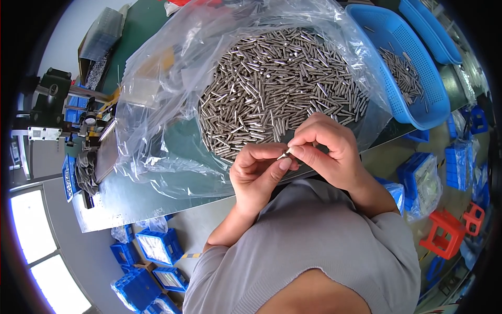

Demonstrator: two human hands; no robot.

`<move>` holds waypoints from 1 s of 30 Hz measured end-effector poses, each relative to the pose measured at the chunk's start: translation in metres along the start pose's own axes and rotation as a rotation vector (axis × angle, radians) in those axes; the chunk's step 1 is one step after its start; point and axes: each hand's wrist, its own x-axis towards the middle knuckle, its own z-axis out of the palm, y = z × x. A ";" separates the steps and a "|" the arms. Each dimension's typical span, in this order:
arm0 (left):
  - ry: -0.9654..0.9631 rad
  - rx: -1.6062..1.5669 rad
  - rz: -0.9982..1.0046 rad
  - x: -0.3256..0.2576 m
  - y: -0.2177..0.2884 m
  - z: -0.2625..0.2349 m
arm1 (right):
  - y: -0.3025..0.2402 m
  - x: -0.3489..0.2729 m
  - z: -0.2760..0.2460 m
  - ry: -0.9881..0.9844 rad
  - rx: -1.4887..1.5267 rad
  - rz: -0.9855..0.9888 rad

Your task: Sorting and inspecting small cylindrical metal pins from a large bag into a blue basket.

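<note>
Just above the table's near edge, my left hand [260, 172] and my right hand [327, 149] meet, fingertips nearly touching. Between the left thumb and fingers is a small metal pin [284, 155], its ends mostly hidden. The right thumb and forefinger pinch at the same spot; whether they grip this pin or another small piece cannot be made out. Beyond my hands spreads a large heap of short silver metal pins [282, 78], lying on a clear plastic sheet [172, 104].
A blue perforated basket [434, 107] holding more pins stands at the right, with another blue basket [431, 31] behind it. At the left is a metal bench device [57, 104]. Blue crates [159, 246] and red stools [444, 233] are on the floor.
</note>
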 end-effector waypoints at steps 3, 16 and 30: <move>0.005 -0.004 -0.017 0.000 0.000 0.000 | 0.000 -0.002 0.000 0.000 0.010 0.052; -0.007 -0.001 -0.002 -0.001 -0.001 -0.001 | -0.002 0.005 -0.005 -0.025 -0.133 -0.062; 0.000 0.115 -0.059 -0.001 0.000 -0.001 | 0.000 0.003 -0.008 -0.053 -0.235 -0.117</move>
